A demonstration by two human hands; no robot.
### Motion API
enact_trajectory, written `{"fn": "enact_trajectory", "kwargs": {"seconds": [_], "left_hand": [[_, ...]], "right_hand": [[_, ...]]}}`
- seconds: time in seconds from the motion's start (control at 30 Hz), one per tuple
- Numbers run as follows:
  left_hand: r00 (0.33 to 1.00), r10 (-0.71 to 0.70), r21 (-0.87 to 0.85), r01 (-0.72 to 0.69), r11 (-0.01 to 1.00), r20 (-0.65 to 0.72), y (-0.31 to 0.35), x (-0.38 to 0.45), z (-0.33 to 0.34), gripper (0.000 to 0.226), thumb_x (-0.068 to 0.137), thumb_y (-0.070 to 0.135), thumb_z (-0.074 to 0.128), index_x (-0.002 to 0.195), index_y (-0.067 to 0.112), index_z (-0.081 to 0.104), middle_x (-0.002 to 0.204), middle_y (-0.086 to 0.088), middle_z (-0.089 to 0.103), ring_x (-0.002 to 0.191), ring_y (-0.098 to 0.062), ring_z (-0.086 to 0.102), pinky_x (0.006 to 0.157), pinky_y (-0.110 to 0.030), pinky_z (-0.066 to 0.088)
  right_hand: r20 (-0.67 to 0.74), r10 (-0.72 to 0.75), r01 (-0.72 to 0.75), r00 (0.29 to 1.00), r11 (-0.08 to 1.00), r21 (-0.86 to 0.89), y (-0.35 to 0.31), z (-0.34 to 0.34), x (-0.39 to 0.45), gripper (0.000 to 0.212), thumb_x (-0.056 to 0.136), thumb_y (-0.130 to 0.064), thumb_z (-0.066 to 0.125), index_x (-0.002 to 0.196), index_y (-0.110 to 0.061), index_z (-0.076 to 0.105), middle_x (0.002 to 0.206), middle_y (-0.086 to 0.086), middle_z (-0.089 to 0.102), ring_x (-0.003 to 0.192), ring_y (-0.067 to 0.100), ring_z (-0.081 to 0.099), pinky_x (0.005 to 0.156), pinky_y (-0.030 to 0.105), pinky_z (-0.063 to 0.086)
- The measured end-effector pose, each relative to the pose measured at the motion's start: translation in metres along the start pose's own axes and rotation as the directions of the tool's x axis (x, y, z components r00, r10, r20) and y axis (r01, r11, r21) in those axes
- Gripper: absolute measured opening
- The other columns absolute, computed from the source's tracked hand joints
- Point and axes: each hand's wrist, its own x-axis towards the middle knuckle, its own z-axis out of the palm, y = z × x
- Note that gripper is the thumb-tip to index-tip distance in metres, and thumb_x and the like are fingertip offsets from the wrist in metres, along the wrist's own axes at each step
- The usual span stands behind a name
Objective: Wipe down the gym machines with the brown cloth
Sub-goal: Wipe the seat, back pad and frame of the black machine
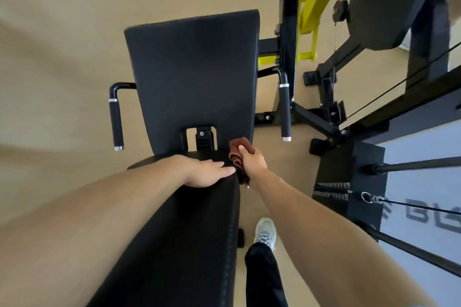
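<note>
Right hand (253,161) has the brown cloth (238,154) bunched in a closed grip, thumb on top, most of the fabric spilling out ahead of and under the fingers. Cloth sits at the right edge of the upper pad (174,232), right at the gap where that pad meets the seat pad (192,77) beyond the hand. Left hand (207,171) lies flat on the pad top, fingers straight, holding nothing, fingertips just beside the cloth; reads as bracing. Step looks like wiping the pad's side edge and seam. To do it well: spread the cloth out rather than working with a wad, so more fabric contacts the vinyl; press through the palm, run along the stitched edge in one direction, then dip into the gap near the adjuster bracket (200,137), just left of the grip. Seat pad ahead and the two side handles (284,109) further out from the grip probably need a pass too. Floor is well below the hand, so a loose hold risks dropping the cloth.
</note>
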Motion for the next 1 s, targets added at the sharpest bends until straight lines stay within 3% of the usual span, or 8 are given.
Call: {"fn": "enact_trajectory", "kwargs": {"seconds": [0.17, 0.3, 0.37, 0.5, 0.63, 0.83, 0.9, 1.0], "left_hand": [[1.000, -0.022, 0.024, 0.022, 0.999, 0.010, 0.000, 0.004, 0.002, 0.077, 0.094, 0.076, 0.013, 0.159, 0.037, 0.006, 0.169, 0.003, 0.001, 0.156, -0.023, 0.001, 0.125, -0.047, -0.003], [0.999, -0.027, -0.006, 0.027, 1.000, 0.034, 0.004, 0.002, -0.001, 0.074, 0.096, 0.074, 0.013, 0.160, 0.037, 0.004, 0.169, 0.002, 0.000, 0.156, -0.025, 0.000, 0.123, -0.045, -0.003], [0.998, -0.029, -0.048, 0.031, 0.998, 0.061, 0.004, 0.005, -0.004, 0.076, 0.095, 0.075, 0.017, 0.159, 0.038, 0.004, 0.170, 0.003, -0.001, 0.156, -0.024, -0.001, 0.123, -0.045, -0.004], [0.993, -0.051, -0.136, 0.065, 0.989, 0.105, 0.004, 0.011, -0.011, 0.077, 0.094, 0.075, 0.027, 0.159, 0.040, 0.006, 0.169, 0.006, -0.001, 0.156, -0.022, -0.006, 0.122, -0.047, -0.004], [0.995, -0.055, -0.166, 0.067, 0.984, 0.080, 0.003, 0.018, -0.013, 0.078, 0.092, 0.076, 0.033, 0.158, 0.043, 0.010, 0.169, 0.008, 0.001, 0.156, -0.021, -0.004, 0.123, -0.048, -0.002], [1.000, 0.001, -0.026, 0.000, 1.000, 0.013, -0.001, -0.015, -0.007, 0.075, 0.096, 0.073, 0.026, 0.160, 0.037, 0.014, 0.169, 0.005, 0.009, 0.156, -0.022, 0.007, 0.124, -0.042, 0.002], [1.000, 0.011, -0.009, -0.011, 1.000, 0.021, -0.012, -0.039, -0.014, 0.069, 0.099, 0.063, 0.036, 0.159, 0.033, 0.022, 0.167, 0.003, 0.019, 0.154, -0.022, 0.016, 0.122, -0.039, 0.010], [0.999, -0.046, 0.060, 0.045, 0.997, 0.016, -0.045, -0.067, -0.022, 0.065, 0.102, 0.055, 0.041, 0.159, 0.028, 0.026, 0.166, 0.001, 0.023, 0.153, -0.023, 0.020, 0.123, -0.039, 0.013]], "right_hand": [[0.124, -0.018, 0.028, 0.992, 0.997, -0.076, 0.001, -0.024, -0.028, 0.028, 0.107, -0.025, 0.050, 0.089, -0.032, 0.071, 0.087, 0.000, 0.076, 0.082, 0.018, 0.071, 0.071, 0.030, 0.056], [0.175, -0.058, 0.078, 0.983, 0.991, -0.108, 0.018, -0.021, -0.028, 0.027, 0.099, -0.042, 0.055, 0.120, -0.033, 0.069, 0.099, -0.006, 0.078, 0.083, 0.015, 0.072, 0.068, 0.029, 0.056], [0.141, -0.060, 0.072, 0.988, 0.994, -0.079, 0.021, -0.010, -0.016, 0.040, 0.093, -0.050, 0.055, 0.128, -0.035, 0.063, 0.108, -0.009, 0.076, 0.097, 0.015, 0.073, 0.084, 0.034, 0.059], [0.112, -0.017, 0.021, 0.994, 0.999, -0.031, 0.005, 0.000, 0.020, 0.023, 0.103, -0.031, 0.053, 0.120, -0.025, 0.069, 0.103, -0.002, 0.078, 0.092, 0.016, 0.075, 0.077, 0.029, 0.060], [0.131, 0.016, -0.009, 0.991, 0.998, -0.058, 0.004, -0.002, 0.044, 0.019, 0.102, -0.029, 0.055, 0.108, -0.024, 0.073, 0.101, 0.001, 0.078, 0.099, 0.022, 0.074, 0.095, 0.041, 0.058], [0.168, -0.037, 0.077, 0.985, 0.968, -0.238, -0.012, -0.018, 0.009, 0.022, 0.101, -0.031, 0.056, 0.112, -0.024, 0.074, 0.093, 0.000, 0.079, 0.083, 0.019, 0.074, 0.079, 0.039, 0.062], [0.257, -0.117, 0.216, 0.959, 0.891, -0.400, -0.021, -0.027, -0.014, 0.022, 0.100, -0.036, 0.058, 0.116, -0.029, 0.071, 0.093, -0.003, 0.078, 0.079, 0.017, 0.073, 0.076, 0.040, 0.062], [0.465, -0.207, 0.483, 0.861, 0.622, -0.617, -0.045, -0.030, -0.045, 0.027, 0.098, -0.036, 0.063, 0.125, -0.036, 0.067, 0.112, -0.008, 0.074, 0.101, 0.014, 0.068, 0.089, 0.032, 0.053]]}}
